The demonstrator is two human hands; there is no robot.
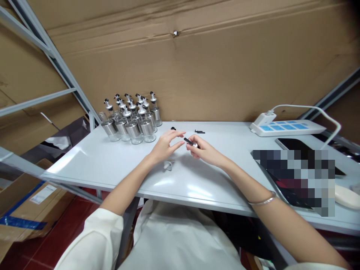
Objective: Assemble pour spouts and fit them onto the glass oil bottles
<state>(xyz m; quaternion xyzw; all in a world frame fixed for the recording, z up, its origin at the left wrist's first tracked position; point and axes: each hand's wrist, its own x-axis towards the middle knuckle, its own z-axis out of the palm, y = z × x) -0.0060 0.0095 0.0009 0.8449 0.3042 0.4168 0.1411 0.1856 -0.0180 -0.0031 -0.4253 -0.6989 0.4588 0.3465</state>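
My right hand is closed around a small black and silver piece, which looks like a part of a bottle pourer. Its black end points toward my left hand. That hand hovers just to the left, thumb and fingers apart, with nothing between them. Below it on the table lies a silver pourer cap. A small black piece shows behind my left fingers, partly hidden. Several thin black strips rest beyond my right hand.
Several glass bottles with steel sleeves and pourer tops stand at the back left of the white table. At the right are a power strip with a charger and cable, a dark phone and a blurred-out flat device. Cardboard forms the back wall.
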